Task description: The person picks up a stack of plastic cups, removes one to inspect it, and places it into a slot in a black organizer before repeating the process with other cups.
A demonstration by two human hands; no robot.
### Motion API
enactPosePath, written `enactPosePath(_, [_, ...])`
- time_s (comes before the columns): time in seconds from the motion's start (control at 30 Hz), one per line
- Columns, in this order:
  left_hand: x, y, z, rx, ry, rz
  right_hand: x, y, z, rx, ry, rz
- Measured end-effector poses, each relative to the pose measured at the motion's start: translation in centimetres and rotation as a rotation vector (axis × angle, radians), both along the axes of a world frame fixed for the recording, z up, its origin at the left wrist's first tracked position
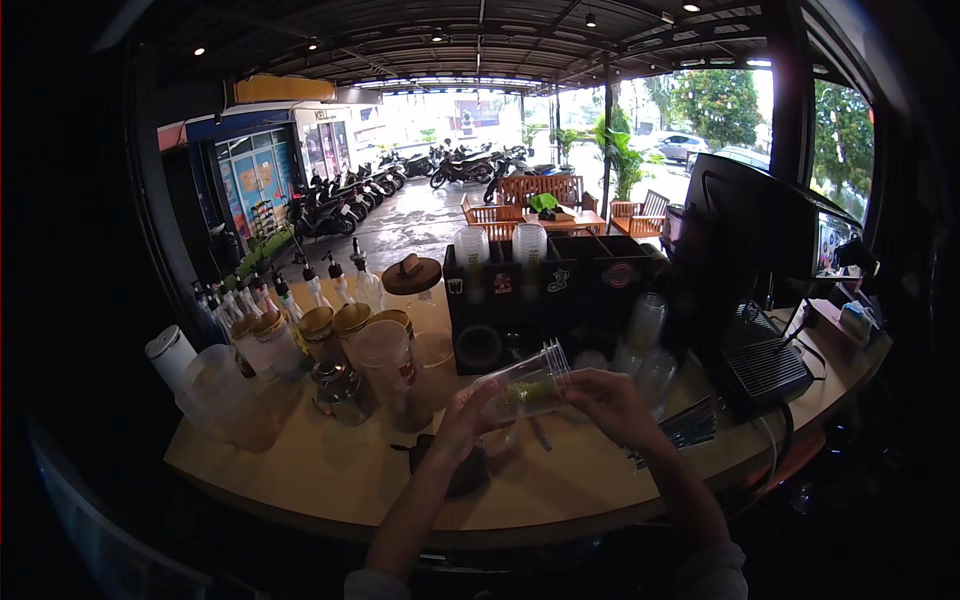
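Note:
A clear plastic cup, tilted nearly on its side with its rim toward the upper right, is between my two hands above the counter. Something green shows inside or through it. My left hand is wrapped round its base end. At the rim end, the fingers of my right hand pinch the cup's edge, where several rims seem stacked. Below my left hand lies a dark object on the wooden counter. A thin metal utensil rests just under the cup.
A metal shaker, a large clear pitcher, gold-rimmed jars and pump bottles crowd the left. Behind is a black organizer with stacked cups. Upturned glasses, a monitor and a drip grate stand right.

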State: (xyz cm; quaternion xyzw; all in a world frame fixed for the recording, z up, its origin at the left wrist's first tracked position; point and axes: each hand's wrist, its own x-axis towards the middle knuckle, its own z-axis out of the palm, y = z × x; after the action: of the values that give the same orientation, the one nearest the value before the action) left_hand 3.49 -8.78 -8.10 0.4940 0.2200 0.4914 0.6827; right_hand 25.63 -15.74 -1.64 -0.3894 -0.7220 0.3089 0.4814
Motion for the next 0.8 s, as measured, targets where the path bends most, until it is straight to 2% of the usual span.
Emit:
enactPosePath(0.1, [-0.1,0.5,-0.6,0.043,0.133,0.000,-0.1,0.1,-0.5,-0.009,0.009,-0.011])
enactPosePath(0.2, [-0.3,0.4,-0.8,0.032,0.139,-0.006,0.1,0.5,-1.7,-0.002,0.080,0.052])
enactPosePath(0.33, [-0.2,-1.0,-0.7,0.134,0.075,0.046,0.0,0.4,-2.0,-0.071,0.098,0.080])
enactPosePath(0.4, [-0.6,-1.3,-0.1,0.182,0.050,0.001,0.2,0.5,-1.9,-0.081,0.199,0.165])
enactPosePath(0.5, [-0.9,-0.4,-1.3,0.164,0.060,-0.010,0.3,0.8,-1.8,-0.159,0.289,0.277])
enactPosePath(0.8, [-1.5,-0.2,-1.9,0.138,0.044,-0.004,-0.2,0.9,-2.8,-0.134,0.333,0.303])
